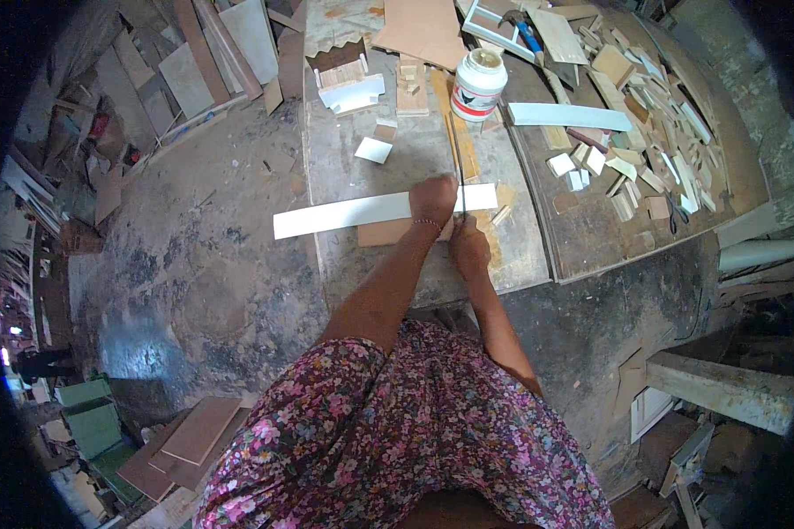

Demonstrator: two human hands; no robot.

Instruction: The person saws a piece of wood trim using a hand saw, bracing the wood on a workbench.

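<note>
A long white strip of board [340, 214] lies crosswise on the worktable, with its left end jutting past the table edge. My left hand [432, 201] is closed over the strip near its right end, pressing it down. Just right of it, my right hand [472, 249] is wrapped round the handle of a saw [457, 157]. The thin dark blade, seen nearly edge-on, crosses the strip and points away from me. How deep it sits in the strip cannot be seen. A brown board [385, 233] lies under the strip. Two small cut pieces, one white [374, 150], lie beyond it.
A white tub of pale paste [479, 85] stands open beyond the saw. Small wooden assemblies [342, 81] sit at the far left of the table. On the right-hand table are many offcuts, another white strip [569, 115], a hammer [528, 35] and scissors [676, 214].
</note>
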